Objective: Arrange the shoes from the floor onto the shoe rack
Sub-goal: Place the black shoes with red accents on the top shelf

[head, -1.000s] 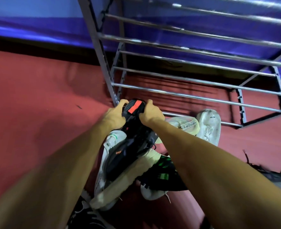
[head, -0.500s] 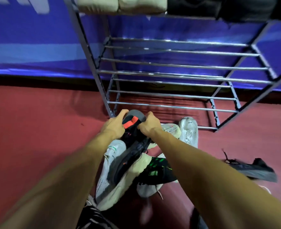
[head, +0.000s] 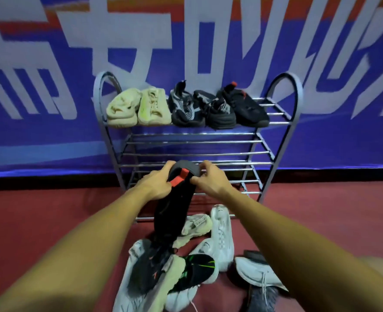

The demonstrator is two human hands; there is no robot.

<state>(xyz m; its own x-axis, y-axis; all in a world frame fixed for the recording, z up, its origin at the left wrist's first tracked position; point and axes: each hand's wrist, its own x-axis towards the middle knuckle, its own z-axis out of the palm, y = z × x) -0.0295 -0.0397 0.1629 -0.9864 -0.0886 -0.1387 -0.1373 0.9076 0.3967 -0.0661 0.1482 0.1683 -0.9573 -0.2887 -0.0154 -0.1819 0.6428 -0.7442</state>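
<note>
Fingers of the left hand (head: 155, 185) and right hand (head: 210, 180) were curled round the heel end of a black shoe (head: 172, 212), which hung toe-down above the heap of shoes (head: 222, 230) on the red floor (head: 51, 221), in front of the shoe rack (head: 186, 143).

We lost the toe of the black shoe (head: 172, 212) in the pile (head: 159, 273); bottom edge cut the grey shoe (head: 261, 299).

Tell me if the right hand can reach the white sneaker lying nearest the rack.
Probably not yet: the right hand is pinching the red-tabbed black shoe, together with the left hand. The white sneaker lies uncovered just below it, so the way looks free once the hand lets go.
</note>
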